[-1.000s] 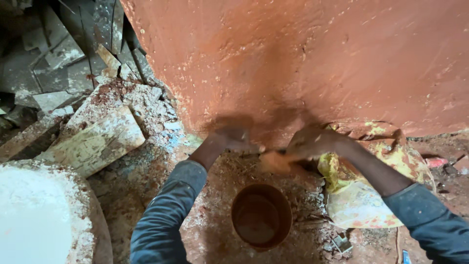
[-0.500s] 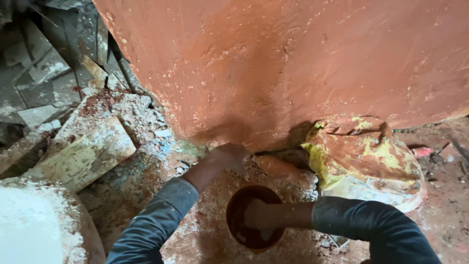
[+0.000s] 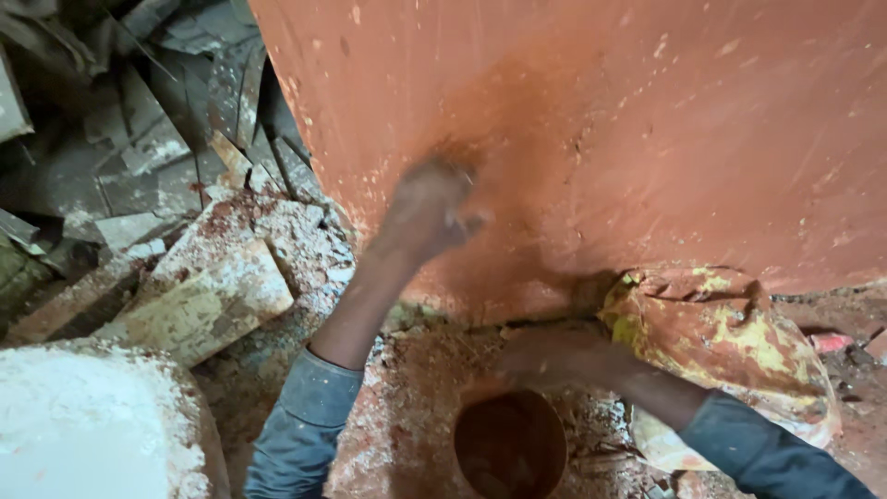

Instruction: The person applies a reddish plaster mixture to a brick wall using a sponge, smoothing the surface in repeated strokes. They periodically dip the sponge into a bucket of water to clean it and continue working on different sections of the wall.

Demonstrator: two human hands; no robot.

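My left hand (image 3: 430, 208) is raised against a big red-orange plastered surface (image 3: 647, 120), touching a darker, wet-looking patch; it is blurred by motion, so its fingers are unclear. My right hand (image 3: 554, 356) lies low at the foot of that surface, just above the rim of a small round bowl (image 3: 471, 434) with red-brown paste inside. The hand is coated in the same red colour, and I cannot tell whether it holds any paste. Both forearms wear blue-grey sleeves.
A crumpled sack stained yellow and red (image 3: 730, 342) lies right of the bowl. Broken slabs and rubble (image 3: 199, 296) pile up on the left. A white, powdery rounded lump (image 3: 92, 425) fills the bottom left corner. The ground is spattered red.
My left hand has risen from the foot of the surface to higher up on it. My right hand has come out of the bowl and rests just above its rim.
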